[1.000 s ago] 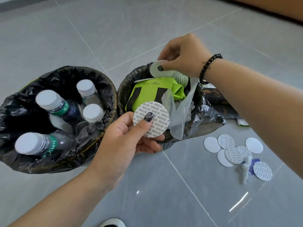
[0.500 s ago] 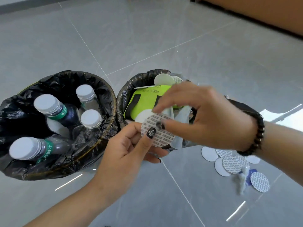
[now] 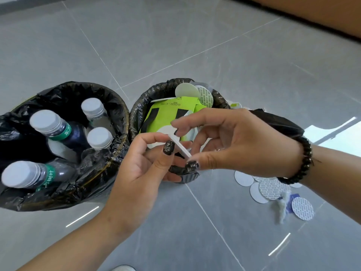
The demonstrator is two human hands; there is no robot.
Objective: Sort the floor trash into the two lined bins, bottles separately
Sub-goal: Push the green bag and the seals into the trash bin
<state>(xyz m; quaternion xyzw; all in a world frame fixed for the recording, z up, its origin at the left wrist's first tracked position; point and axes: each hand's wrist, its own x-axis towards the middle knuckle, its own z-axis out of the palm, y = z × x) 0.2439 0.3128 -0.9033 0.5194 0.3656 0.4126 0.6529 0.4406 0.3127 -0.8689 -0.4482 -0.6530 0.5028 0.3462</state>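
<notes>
Grey tiled floor (image 3: 195,45) | both hands pinch seal disc (image 3: 180,147) edge-on: left hand (image 3: 140,165), right hand (image 3: 234,141) | left should let go over mixed-trash bin (image 3: 140,108), not its rim.

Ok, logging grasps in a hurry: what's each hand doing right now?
Left hand: pinches a round white disc between thumb and fingers.
Right hand: thumb and fingers pinch the same disc, above the right bin.
</notes>
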